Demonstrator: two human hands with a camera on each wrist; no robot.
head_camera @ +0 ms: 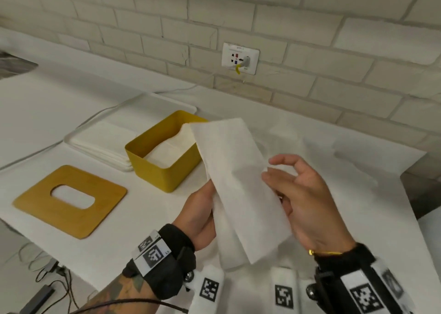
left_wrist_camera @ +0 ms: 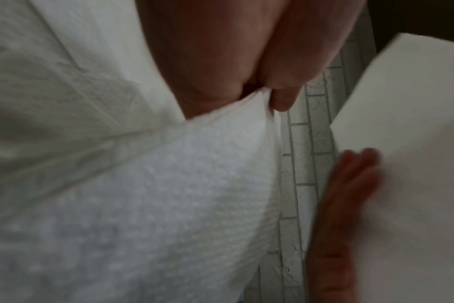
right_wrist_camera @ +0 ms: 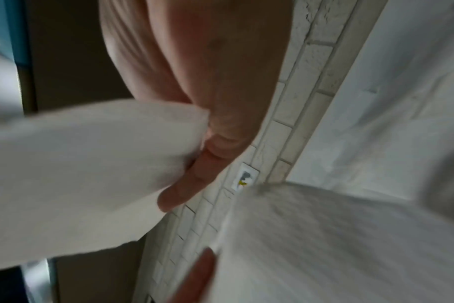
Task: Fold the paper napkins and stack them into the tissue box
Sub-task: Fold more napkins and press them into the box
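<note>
I hold a folded white napkin [head_camera: 238, 175] upright above the table between both hands. My left hand [head_camera: 202, 216] grips its lower left edge; the left wrist view shows thumb and finger pinching the napkin [left_wrist_camera: 169, 205]. My right hand [head_camera: 303, 194] holds the right edge, and in the right wrist view the napkin [right_wrist_camera: 78, 174] is tucked between thumb and finger. The yellow tissue box [head_camera: 152, 168] stands open just left of the napkin, with folded napkins [head_camera: 167, 151] lying inside it.
The box's wooden lid [head_camera: 35, 206], with an oval slot, lies flat at the front left. Behind the box a white tray [head_camera: 69, 139] holds a stack of unfolded napkins [head_camera: 107, 137]. A brick wall with a socket [head_camera: 239, 58] runs behind. The table edge drops off at the right.
</note>
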